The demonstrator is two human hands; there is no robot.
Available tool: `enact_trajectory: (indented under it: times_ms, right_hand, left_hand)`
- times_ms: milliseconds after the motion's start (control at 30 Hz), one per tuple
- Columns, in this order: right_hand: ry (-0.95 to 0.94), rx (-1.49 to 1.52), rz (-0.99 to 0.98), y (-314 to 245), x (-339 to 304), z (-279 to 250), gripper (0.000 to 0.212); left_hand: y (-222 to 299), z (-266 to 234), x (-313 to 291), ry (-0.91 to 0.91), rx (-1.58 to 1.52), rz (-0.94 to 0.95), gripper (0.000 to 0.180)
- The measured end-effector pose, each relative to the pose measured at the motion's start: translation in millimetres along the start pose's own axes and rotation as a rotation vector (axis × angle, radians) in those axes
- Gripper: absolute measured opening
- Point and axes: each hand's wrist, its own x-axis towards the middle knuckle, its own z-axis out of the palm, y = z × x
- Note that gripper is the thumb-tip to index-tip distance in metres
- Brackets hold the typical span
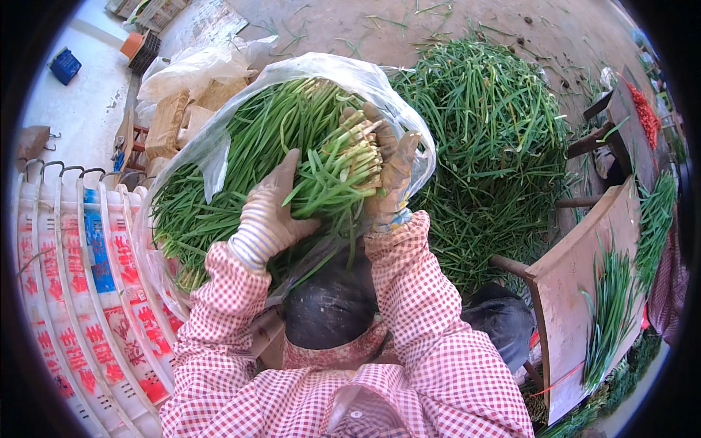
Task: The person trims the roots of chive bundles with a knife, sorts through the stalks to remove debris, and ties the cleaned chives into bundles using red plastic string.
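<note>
A clear plastic bag stands opened wide in front of me, filled with bunches of green garlic chives. Over the bag's near right part, I hold one bunch of garlic chives, its pale stem ends toward the right. My left hand, in a striped, dirty work glove, grips the leafy side with the thumb apart from the fingers. My right hand, gloved too, cups the stem ends. Part of its fingers is hidden behind the stems.
A big heap of loose greens lies right of the bag. Further right stands a wooden bench with small bunches on it. On the left are white plastic crates with red markings; behind them, cardboard boxes and a blue container.
</note>
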Motion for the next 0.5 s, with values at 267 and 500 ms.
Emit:
enact_trajectory:
  times_ms: [267,500]
  right_hand:
    - [0.131,-0.096,-0.063,-4,-12,6,0.072]
    - [-0.352,-0.674,-0.196,-27,-49,16,0.085]
  left_hand:
    - [67,-22,-3,0.122,0.186,0.227,0.121]
    - [47,5,5,0.093,-0.426,0.097,0.1]
